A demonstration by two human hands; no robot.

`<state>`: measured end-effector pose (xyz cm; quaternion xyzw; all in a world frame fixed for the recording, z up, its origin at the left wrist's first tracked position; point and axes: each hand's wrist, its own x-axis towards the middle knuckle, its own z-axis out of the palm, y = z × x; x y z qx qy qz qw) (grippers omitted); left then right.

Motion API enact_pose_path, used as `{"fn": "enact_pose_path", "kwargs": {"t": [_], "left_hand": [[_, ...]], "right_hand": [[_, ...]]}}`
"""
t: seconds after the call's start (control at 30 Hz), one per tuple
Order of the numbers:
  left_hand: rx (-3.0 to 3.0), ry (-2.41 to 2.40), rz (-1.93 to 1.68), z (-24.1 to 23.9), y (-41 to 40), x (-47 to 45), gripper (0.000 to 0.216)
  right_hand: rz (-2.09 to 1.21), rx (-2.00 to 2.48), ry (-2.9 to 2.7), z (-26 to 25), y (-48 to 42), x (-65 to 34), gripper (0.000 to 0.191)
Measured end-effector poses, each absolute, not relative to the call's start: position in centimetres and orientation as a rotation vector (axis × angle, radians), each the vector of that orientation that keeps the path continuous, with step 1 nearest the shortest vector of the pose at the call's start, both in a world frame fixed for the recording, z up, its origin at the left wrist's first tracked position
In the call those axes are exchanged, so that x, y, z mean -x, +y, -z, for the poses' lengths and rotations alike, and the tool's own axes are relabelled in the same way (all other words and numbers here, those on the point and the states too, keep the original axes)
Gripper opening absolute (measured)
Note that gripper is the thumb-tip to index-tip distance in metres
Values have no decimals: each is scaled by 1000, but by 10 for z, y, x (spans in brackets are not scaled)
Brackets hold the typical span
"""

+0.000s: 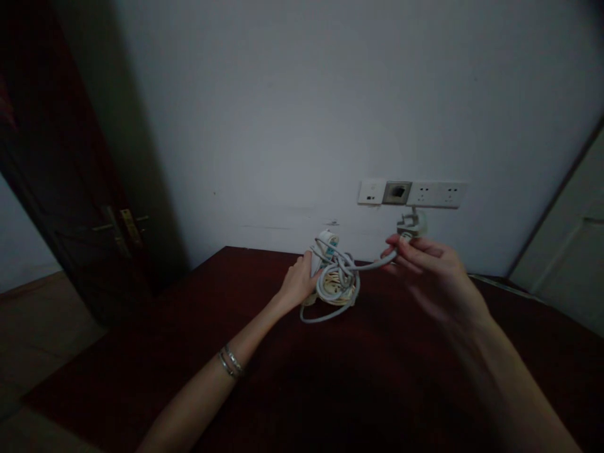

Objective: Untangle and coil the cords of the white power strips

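Note:
My left hand is closed around a white power strip, tilted above the dark red table. A grey cable lies in tangled loops over the strip, and beneath the loops is a round cream-coloured piece that I cannot make out fully. From the tangle the cable runs right to a white plug with its prongs showing. Fingers of my right hand pinch the plug's cable end, just below the wall sockets. The plug is apart from the sockets.
Wall sockets sit side by side with a grey-framed plate and a smaller white plate. The dark red table meets the wall. At the left stands a dark door with a metal handle; a pale door is at right.

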<state>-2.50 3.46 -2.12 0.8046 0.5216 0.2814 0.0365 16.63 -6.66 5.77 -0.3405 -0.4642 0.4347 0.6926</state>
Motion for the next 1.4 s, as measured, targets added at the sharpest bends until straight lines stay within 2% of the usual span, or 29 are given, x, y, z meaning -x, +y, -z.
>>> {"fn": "enact_pose_path", "kwargs": {"t": [0.27, 0.43, 0.5, 0.63, 0.83, 0.97, 1.17, 1.3, 1.4], "left_hand": [[-2399, 1556, -1094, 27, 41, 26, 25], [-2395, 1483, -1165, 22, 33, 23, 29], [-2397, 1454, -1184, 21, 31, 23, 31], [-2396, 1426, -1176, 18, 29, 24, 30], [-2371, 1424, -1195, 19, 33, 28, 28], [-2374, 1459, -1169, 20, 35, 27, 29], [-2453, 1422, -1110, 23, 28, 21, 32], [-2471, 1457, -1052, 24, 24, 18, 34], [-2483, 1444, -1031, 23, 22, 17, 35]], "right_hand": [[-857, 851, -1222, -36, -37, -168, 35], [-659, 986, -1355, -21, -18, -183, 33], [-674, 1036, -1353, -20, -16, -186, 32], [-794, 1116, -1374, -22, -20, -187, 26], [-356, 1160, -1456, -31, -29, -186, 27], [-354, 1143, -1487, -35, -39, -177, 31], [-388, 1138, -1594, -30, -45, -158, 21], [-184, 1107, -1763, -31, -50, -151, 17], [-166, 1074, -1878, -32, -55, -147, 18]]}}
